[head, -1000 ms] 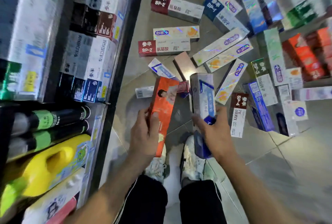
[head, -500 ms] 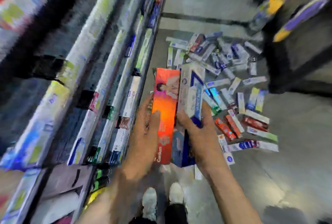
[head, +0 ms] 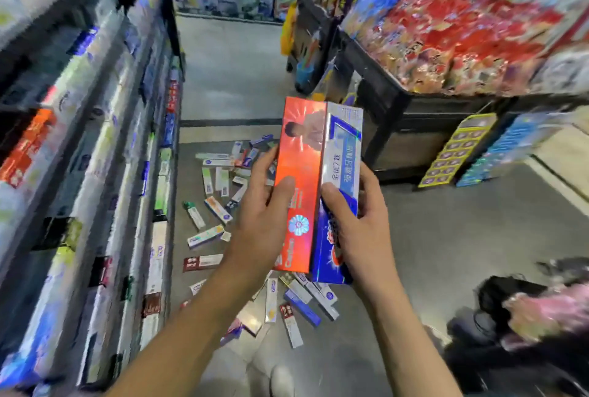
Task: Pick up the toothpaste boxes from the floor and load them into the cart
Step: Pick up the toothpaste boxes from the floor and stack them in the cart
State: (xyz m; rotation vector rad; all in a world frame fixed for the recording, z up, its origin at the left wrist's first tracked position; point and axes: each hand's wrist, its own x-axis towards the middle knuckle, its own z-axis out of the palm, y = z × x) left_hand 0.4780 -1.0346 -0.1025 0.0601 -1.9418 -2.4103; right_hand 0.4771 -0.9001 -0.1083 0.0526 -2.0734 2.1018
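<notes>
My left hand (head: 264, 218) grips an orange-red toothpaste box (head: 301, 154), held upright at chest height. My right hand (head: 360, 221) grips a blue-and-silver toothpaste box (head: 342, 148), pressed side by side against the orange one. Several more toothpaste boxes (head: 216, 208) lie scattered on the grey floor below and beyond my hands. At the lower right edge a dark blurred shape holding something pink (head: 541, 310) shows; I cannot tell whether it is the cart.
A long shelf of toothpaste and care products (head: 95, 157) runs down the left side. A black display bin heaped with red snack packs (head: 452, 55) stands at the right, with yellow and blue display cards (head: 459, 148) leaning on it. The aisle floor (head: 232, 71) stretches ahead.
I have risen from a crouch over the pile. Both hands lifted their boxes off the floor and brought them together side by side, and the view swung up along the aisle.
</notes>
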